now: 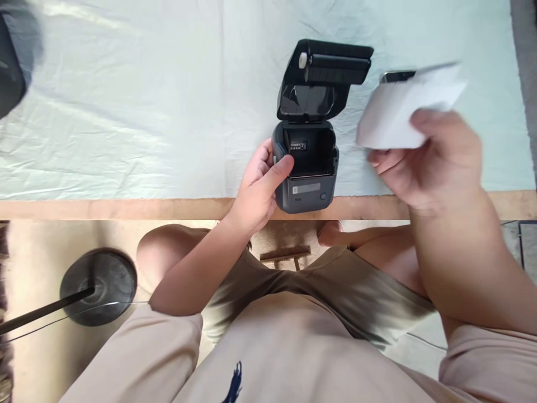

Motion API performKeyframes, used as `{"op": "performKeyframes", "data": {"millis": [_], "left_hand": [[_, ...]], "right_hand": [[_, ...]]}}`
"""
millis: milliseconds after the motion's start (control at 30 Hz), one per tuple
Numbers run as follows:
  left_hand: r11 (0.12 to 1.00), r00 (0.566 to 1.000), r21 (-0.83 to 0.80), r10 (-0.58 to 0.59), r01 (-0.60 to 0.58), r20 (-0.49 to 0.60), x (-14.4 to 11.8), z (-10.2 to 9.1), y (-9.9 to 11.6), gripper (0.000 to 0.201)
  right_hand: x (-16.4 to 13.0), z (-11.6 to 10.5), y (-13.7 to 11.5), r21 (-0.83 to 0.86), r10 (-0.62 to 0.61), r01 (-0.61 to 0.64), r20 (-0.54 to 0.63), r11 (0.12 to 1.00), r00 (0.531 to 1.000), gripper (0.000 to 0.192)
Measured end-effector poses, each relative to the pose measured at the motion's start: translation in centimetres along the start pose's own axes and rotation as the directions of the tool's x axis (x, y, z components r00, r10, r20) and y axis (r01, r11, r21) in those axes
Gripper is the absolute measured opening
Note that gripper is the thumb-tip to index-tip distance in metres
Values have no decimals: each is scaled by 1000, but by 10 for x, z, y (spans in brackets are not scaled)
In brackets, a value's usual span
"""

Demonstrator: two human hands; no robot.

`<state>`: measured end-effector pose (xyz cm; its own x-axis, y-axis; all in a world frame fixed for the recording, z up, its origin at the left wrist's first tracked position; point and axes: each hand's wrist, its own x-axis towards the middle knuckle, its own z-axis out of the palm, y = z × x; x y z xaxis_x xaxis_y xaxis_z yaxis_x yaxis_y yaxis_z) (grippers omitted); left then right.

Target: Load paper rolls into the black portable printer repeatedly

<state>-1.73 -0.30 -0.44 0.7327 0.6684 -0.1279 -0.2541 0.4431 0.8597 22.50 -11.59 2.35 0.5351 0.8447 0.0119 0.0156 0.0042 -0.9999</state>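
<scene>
A dark grey portable label printer (308,193) is held near the table's front edge, its hinged lid (335,61) swung up. The paper compartment inside shows a small printed label and no roll. My left hand (264,184) grips the printer's left side, thumb over the compartment's rim. To the right, my right hand (436,157) pinches a white piece of paper (398,112), smeared by motion; whether it is one sheet or several I cannot tell. The paper is apart from the printer and partly covers a dark phone-like object (396,76) lying behind it.
A pale green cloth (168,101) with creases covers the table, whose wooden front edge (104,207) shows. At the far left sits a dark object (10,67), cut off by the frame. Below, a round black stand base (113,280) with a pole rests on the floor.
</scene>
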Motion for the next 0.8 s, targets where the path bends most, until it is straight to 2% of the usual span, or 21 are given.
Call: {"op": "performKeyframes", "data": {"millis": [67, 100, 200, 300, 400, 467, 533, 567, 633, 667, 700, 733, 800], "left_hand": [[1000, 1000, 12, -2, 2, 1, 0, 0, 0, 51], [1000, 1000, 18, 0, 0, 2, 0, 0, 0, 52], [1000, 1000, 21, -1, 1, 6, 0, 0, -1, 53], [1000, 1000, 6, 5, -5, 2, 1, 2, -1, 53], [1000, 1000, -2, 7, -7, -1, 2, 3, 0, 56], [1000, 1000, 1, 7, -7, -2, 2, 3, 1, 57], [1000, 1000, 6, 9, -9, -5, 2, 3, 1, 58], [1000, 1000, 6, 6, -6, -7, 2, 3, 1, 58], [1000, 1000, 2, -1, 1, -10, 1, 3, 1, 59], [1000, 1000, -3, -5, 5, -10, 1, 3, 0, 60], [1000, 1000, -9, -9, 8, -9, 2, 3, 0, 60], [1000, 1000, -18, -9, 9, -5, 2, 3, 1, 60], [999, 1000, -39, -4, 4, -4, 2, 4, 1, 59]], "right_hand": [[-1, -5, 16, -13, 41, -42, -26, 999, 999, 53], [-4, -5, 21, -50, 18, -19, -33, 999, 999, 51], [-11, -2, 26, -291, -166, 155, -12, 944, 986, 41], [-15, 2, 24, -524, -339, 311, 45, 793, 940, 34], [-15, 5, 28, -640, -345, 321, 92, 698, 934, 38], [-17, 5, 30, -686, -300, 301, 125, 662, 946, 45], [-20, 4, 24, -710, -318, 314, 133, 630, 939, 49], [-21, 2, 19, -716, -375, 335, 110, 612, 921, 47], [-22, -4, 7, -745, -537, 373, 23, 553, 843, 35], [-21, -9, 2, -770, -592, 367, -18, 522, 805, 29], [-18, -14, -1, -796, -614, 342, -47, 499, 788, 27], [-14, -20, -1, -824, -594, 294, -63, 485, 802, 29], [-4, -30, 6, -874, -466, 151, -95, 462, 880, 39]]}}
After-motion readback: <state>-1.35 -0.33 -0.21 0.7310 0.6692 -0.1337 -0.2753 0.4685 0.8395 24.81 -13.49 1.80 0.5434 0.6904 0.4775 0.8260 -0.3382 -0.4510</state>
